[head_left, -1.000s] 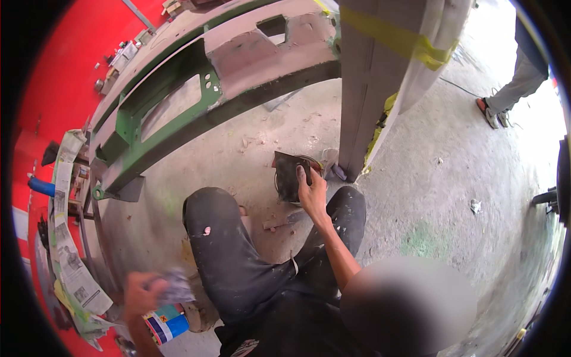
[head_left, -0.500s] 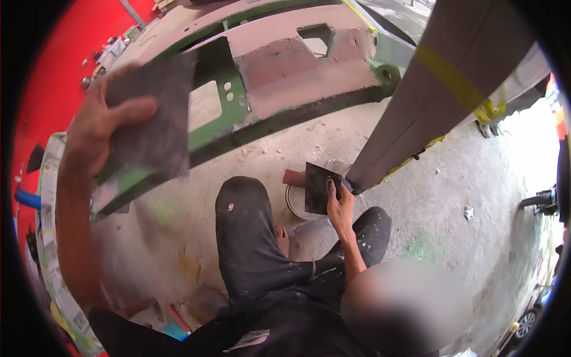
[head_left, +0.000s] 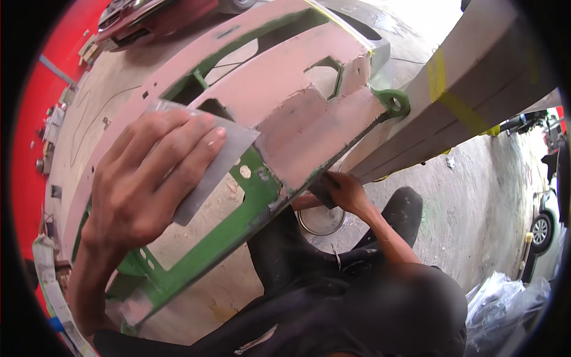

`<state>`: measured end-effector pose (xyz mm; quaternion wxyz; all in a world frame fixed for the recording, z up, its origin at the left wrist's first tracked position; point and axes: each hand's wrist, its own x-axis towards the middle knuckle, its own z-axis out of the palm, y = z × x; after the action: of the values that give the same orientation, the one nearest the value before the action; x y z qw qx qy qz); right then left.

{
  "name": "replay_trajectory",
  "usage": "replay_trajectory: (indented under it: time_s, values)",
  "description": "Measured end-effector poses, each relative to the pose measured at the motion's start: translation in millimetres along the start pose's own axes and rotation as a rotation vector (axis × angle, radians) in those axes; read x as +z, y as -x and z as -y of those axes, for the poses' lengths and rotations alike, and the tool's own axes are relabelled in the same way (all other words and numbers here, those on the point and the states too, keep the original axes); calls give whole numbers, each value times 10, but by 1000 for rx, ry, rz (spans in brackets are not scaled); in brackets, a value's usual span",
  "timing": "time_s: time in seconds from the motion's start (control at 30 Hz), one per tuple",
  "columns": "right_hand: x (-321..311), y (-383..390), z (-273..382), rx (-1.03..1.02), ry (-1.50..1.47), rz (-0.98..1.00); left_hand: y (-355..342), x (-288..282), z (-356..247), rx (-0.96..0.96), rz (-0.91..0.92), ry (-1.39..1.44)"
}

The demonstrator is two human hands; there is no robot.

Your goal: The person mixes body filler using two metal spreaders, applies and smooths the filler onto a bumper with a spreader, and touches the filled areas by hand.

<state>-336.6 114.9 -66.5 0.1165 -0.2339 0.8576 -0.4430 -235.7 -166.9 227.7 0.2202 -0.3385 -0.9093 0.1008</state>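
My left hand [head_left: 154, 169], fingers together and laid along its upper face, holds a grey sandpaper sheet [head_left: 211, 178]. This sheet lies over the green and pink bumper-like panel [head_left: 244, 98]; whether it touches the panel I cannot tell. The thumb is hidden. Lower and to the right, my right hand [head_left: 348, 191] is closed on a dark sandpaper sheet [head_left: 323, 196], just below the panel's near edge, which hides part of it. Beneath that hand a round container [head_left: 321, 221] with a pale rim stands on the floor, and a reddish cylinder [head_left: 305, 202] sits beside it.
A long grey part [head_left: 443, 113] with yellow tape slants in from the upper right, close to my right hand. Clear plastic sheeting [head_left: 505, 312] lies at the lower right. A dark red car [head_left: 154, 18] stands at the far left, and a white car [head_left: 544, 229] at the right.
My left hand has turned over and moved in across the panel with its sheet. The view has shifted; my right hand and its sheet are now partly behind the panel's edge.
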Motion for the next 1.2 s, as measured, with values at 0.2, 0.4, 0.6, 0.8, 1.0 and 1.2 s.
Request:
replay_trajectory:
  time_s: [0.2, 0.4, 0.6, 0.8, 1.0, 1.2]
  values:
    - [54, -86, -74, 28, 97, 15, -9, -97, 106, -521, -110, 405]
    - [172, -99, -672, 82, -133, -183, -143, -167, 34, -1037, -192, 713]
    - [162, -90, -1008, 363, -272, -87, -81, -386, -588, -1319, -139, 543]
    - [272, -220, -1348, 518, -524, -117, -202, -402, -967, -1134, -29, 523]
    - [370, -219, -1273, 362, -622, -19, -406, -352, -1186, -1050, 110, 448]
    - [410, -293, -1406, 341, -637, -29, -763, 14, -1150, -1005, 64, 348]
